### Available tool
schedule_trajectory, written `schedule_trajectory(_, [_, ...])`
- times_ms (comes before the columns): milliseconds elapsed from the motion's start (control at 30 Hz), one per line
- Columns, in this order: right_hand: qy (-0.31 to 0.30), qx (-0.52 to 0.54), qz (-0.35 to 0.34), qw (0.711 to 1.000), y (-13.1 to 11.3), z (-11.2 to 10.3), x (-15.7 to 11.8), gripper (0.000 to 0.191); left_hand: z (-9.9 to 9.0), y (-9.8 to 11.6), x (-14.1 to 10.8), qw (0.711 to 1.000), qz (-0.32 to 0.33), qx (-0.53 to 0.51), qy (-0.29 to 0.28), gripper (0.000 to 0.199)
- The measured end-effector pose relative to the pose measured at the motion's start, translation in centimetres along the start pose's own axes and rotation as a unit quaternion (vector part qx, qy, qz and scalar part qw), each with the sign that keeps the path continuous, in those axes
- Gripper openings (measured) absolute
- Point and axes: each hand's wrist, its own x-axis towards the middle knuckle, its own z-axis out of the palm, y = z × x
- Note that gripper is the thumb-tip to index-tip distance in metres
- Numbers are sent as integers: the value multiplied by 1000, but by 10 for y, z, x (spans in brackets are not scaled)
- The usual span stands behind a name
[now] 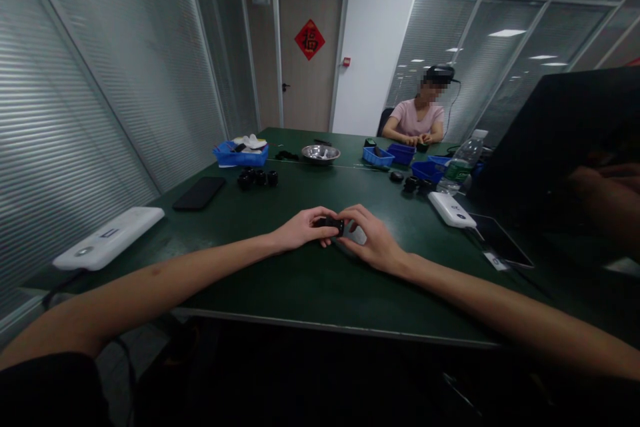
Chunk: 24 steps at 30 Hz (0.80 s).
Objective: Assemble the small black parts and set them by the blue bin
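Head view: L hand [301, 229] & R hand [376, 240] both pinch a small black part [340, 227] over the worktop [280, 287], nr mid of its near edge, work seemingly underway; black pcs [261, 177] twd left edge, done or waiting unclear.

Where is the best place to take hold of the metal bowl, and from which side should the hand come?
I would pinch the near rim of the metal bowl, coming from the wearer's side and slightly above. The bowl sits upright with a wide rim, and black items lie close on its left. Keep it level, as it holds pale contents.
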Motion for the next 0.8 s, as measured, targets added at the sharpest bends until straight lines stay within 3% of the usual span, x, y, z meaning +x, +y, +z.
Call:
schedule_trajectory(167, [10, -1, 24, 1000, -2, 1, 1, 40, -1, -4, 2, 1000, 8, 10, 9, 55])
schedule_trajectory(300, [-5, 7, 68, 998, -2, 0, 1, 34, -1, -4, 2, 1000, -2, 3, 13, 57])
schedule_trajectory(467, [11, 1, 17, 1000, -1, 1, 0, 31, 1, -2, 2, 1000, 0, -4, 8, 57])
schedule_trajectory(600, [18, 4, 37, 999, -1, 1, 0, 40, 1, -1, 1, 1000, -2, -2, 15, 59])
schedule_trajectory(700, [0, 4, 56, 998, 0, 0, -1, 36, 1, -1, 0, 1000, -4, -6, 15, 59])
schedule_trajectory(800, [-1, -2, 31, 1000, -1, -1, -1, 34, 0, -1, 0, 1000, -1, -5, 6, 59])
